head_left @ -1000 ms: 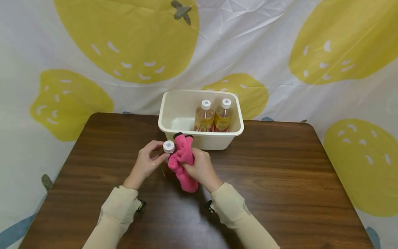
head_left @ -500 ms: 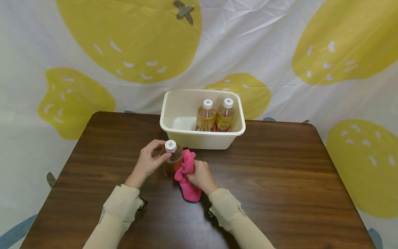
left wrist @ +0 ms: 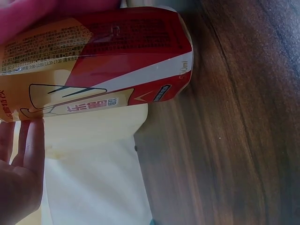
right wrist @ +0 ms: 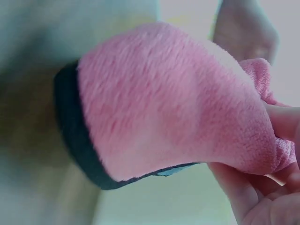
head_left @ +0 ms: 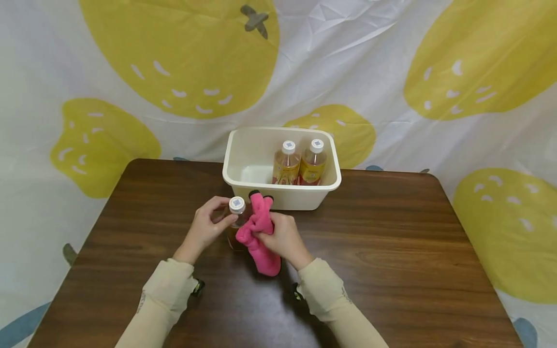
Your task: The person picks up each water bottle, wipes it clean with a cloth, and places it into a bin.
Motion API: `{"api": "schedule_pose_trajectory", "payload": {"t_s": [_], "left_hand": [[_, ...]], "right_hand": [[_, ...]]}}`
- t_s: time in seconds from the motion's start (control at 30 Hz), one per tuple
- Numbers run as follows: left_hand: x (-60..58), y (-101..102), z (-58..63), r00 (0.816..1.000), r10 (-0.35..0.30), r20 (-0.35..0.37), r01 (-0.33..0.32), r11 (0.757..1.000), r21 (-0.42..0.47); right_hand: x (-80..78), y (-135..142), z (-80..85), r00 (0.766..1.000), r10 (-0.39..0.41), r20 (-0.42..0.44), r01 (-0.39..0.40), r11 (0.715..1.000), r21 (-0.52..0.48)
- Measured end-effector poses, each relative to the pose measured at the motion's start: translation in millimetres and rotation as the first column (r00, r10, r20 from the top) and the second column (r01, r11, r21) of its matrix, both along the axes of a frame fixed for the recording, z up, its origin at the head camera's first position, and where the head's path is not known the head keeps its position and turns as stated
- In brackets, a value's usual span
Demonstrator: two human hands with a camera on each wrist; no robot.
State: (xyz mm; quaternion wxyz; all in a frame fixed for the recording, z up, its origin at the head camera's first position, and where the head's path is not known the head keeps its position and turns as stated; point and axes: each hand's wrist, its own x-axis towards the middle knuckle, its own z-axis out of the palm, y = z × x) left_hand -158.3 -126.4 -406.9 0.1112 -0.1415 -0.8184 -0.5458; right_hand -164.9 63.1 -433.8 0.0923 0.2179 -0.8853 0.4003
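A drink bottle (head_left: 235,237) with a white cap stands upright on the table, pinched near its neck between the thumb and fingers of my left hand (head_left: 208,224). In the left wrist view its red, orange and white label (left wrist: 126,61) fills the upper left. My right hand (head_left: 288,238) grips a bunched pink cloth (head_left: 266,258) against the bottle's right side, covering part of the bottle. Up close in the right wrist view, the fluffy cloth (right wrist: 173,108) shows a dark edging, and the thumb and fingers clasp its gathered part.
Behind the hands is a cream plastic bin (head_left: 296,197). Two capped bottles, one on the left (head_left: 286,166) and one beside it (head_left: 312,166), stand in its right half. A patterned curtain (head_left: 348,58) hangs behind the dark wooden table (head_left: 391,251).
The cloth in my right hand slid down and rightward along the bottle, then came back up and left over its side. My left hand keeps its hold on the bottle.
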Motion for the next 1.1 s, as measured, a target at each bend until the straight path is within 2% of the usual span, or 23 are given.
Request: {"api": "schedule_pose_trajectory", "payload": {"t_s": [0.13,0.2,0.37,0.47,0.67,0.9,1.1], "left_hand": [[-1.6,-1.6,-5.0,1.000,-0.010,-0.021,0.010,1.000,0.011],[-4.9,-3.6,-13.2,0.999,-0.010,-0.034,0.011,1.000,0.015],[-14.1,-8.6,-34.8,0.999,-0.005,-0.047,0.006,1.000,0.014],[-15.5,-9.5,-37.3,0.999,-0.002,-0.037,0.003,1.000,0.018],[-15.5,-9.6,-37.8,1.000,0.002,-0.022,-0.001,1.000,0.023],[-15.4,-9.3,-37.1,1.000,0.018,-0.004,-0.017,1.000,0.016],[-16.2,-8.5,-36.3,1.000,0.023,0.020,-0.023,1.000,0.006]], "right_hand": [[-4.8,-4.7,23.6,0.996,0.001,-0.087,0.001,1.000,0.019],[-6.8,-7.2,30.0,0.996,0.007,-0.093,-0.004,0.999,0.039],[-8.2,-10.0,33.1,0.998,-0.002,-0.061,0.006,0.998,0.065],[-7.8,-9.6,30.5,0.999,-0.015,-0.038,0.016,0.999,0.050],[-3.1,-6.5,15.6,0.999,-0.032,0.013,0.032,0.999,0.033],[-0.9,-5.5,-26.5,0.993,-0.072,0.095,0.064,0.994,0.089],[-2.0,-5.6,-48.2,0.986,-0.093,0.137,0.081,0.992,0.097]]}}
